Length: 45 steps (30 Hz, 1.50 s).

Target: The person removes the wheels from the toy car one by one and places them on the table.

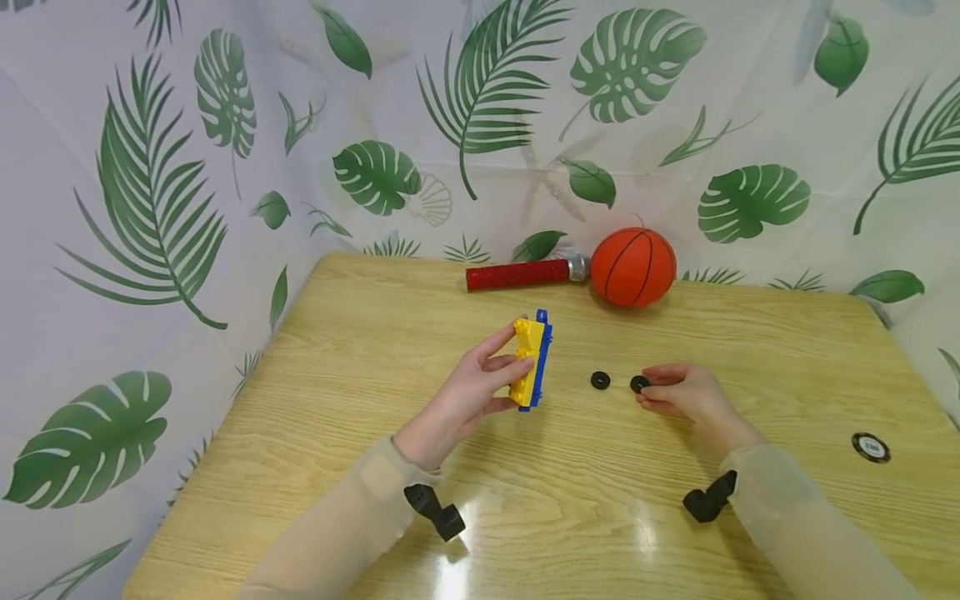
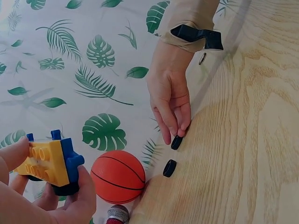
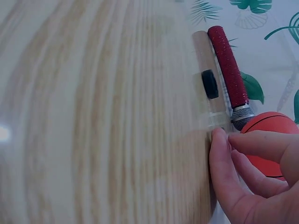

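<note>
Currently: yellow-and-blue toy (image 1: 542,358) gripped between thumb and fingers of left hand (image 1: 480,383); fingertips of right hand (image 1: 693,393) pinch black ring (image 1: 635,383), second ring (image 1: 600,386) just left of them. Best pinch by rim, hole uncovered, toy steady.

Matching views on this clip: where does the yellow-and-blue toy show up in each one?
Head: the yellow-and-blue toy is just right of centre, slightly below mid-height.
Left wrist: lower left.
Right wrist: not in it.
Shared landmark: the red ball, in all three views; left wrist, right wrist.
</note>
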Available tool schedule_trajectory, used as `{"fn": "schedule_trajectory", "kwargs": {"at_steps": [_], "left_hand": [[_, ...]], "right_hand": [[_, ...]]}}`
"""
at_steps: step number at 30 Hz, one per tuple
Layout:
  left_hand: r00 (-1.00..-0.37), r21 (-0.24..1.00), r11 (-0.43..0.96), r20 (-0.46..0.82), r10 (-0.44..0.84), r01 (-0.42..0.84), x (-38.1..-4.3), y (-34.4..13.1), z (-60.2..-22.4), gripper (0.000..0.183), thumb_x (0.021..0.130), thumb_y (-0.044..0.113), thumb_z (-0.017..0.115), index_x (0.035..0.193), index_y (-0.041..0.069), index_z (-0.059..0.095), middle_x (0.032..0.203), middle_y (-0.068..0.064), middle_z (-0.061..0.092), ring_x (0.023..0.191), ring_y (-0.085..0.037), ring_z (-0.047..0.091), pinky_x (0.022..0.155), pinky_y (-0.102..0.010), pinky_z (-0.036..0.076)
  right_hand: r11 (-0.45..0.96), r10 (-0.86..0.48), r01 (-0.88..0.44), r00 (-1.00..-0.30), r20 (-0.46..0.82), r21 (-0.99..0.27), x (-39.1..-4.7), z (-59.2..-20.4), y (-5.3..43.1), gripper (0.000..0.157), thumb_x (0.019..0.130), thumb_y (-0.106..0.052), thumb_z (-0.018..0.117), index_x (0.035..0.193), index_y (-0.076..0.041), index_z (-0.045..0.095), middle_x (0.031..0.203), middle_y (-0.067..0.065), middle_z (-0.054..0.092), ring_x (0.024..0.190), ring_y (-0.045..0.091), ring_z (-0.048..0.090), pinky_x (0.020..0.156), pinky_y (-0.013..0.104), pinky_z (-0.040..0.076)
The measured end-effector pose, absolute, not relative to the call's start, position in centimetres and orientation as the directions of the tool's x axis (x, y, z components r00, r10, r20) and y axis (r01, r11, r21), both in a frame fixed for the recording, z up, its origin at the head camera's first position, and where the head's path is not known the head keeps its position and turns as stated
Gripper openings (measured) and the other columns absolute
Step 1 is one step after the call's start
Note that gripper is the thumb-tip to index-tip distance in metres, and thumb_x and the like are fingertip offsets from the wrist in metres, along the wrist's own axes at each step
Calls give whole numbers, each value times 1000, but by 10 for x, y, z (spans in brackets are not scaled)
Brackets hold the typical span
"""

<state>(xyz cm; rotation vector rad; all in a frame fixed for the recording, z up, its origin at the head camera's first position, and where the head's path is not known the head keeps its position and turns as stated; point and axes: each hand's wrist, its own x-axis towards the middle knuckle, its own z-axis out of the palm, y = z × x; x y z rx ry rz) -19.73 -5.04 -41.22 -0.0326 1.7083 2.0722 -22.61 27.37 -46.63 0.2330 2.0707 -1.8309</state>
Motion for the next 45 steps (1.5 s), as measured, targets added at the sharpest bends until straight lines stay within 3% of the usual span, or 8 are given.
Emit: {"fn": "schedule_trajectory", "kwargs": {"at_steps": [8,13,18,23,32,41,45], "left_hand": [[-891,929,-118,-292,347,-350,-197,-49,-413,58,99,23,62,150,39,40,136,-13,56,113,-26,58,100,-50,52],[-887,936,-108,-276,370,-336,-197,-48,-413,56,100,24,58,148,45,40,141,-11,52,119,-27,53,98,-46,53],[-890,944,-99,-259,376,-316,-198,-47,-414,55,102,22,56,147,48,40,145,-8,49,119,-25,51,88,-35,52],[-894,951,-85,-247,373,-298,-198,-48,-415,51,103,22,53,146,49,42,146,-7,49,113,-21,51,79,-28,50],[-891,948,-82,-258,374,-309,-197,-48,-414,48,104,22,52,141,51,47,145,-6,49,114,-22,51,81,-27,51],[-891,947,-98,-250,380,-307,-195,-48,-412,57,100,16,59,145,48,44,133,-13,57,106,-21,56,80,-25,54],[-894,948,-98,-247,374,-303,-195,-47,-412,55,98,15,62,148,34,45,133,-14,61,103,-20,59,79,-26,54]], "right_hand": [[112,-57,320,-943,-328,-941,-220,-452,269,58,97,5,55,148,14,29,118,18,45,80,6,70,81,24,60],[36,-103,285,-952,-288,-958,-217,-437,262,59,98,-1,56,149,12,29,113,9,51,85,7,71,83,23,59],[-39,-163,255,-956,-245,-966,-213,-425,251,56,98,-9,60,146,6,35,106,0,58,90,8,71,85,23,59],[-29,-175,225,-960,-216,-974,-208,-413,235,58,98,-12,62,146,6,37,105,-5,61,89,8,71,84,22,59],[-12,-210,189,-961,-182,-982,-198,-398,213,52,99,-14,60,143,6,41,109,0,56,90,10,70,84,25,59],[-22,-232,199,-954,-188,-980,-194,-391,205,47,99,-16,61,140,2,45,110,0,57,93,12,69,85,27,60],[-14,-255,185,-951,-175,-983,-193,-389,201,44,99,-17,62,138,-1,48,109,-1,60,94,13,69,85,29,60]]}}
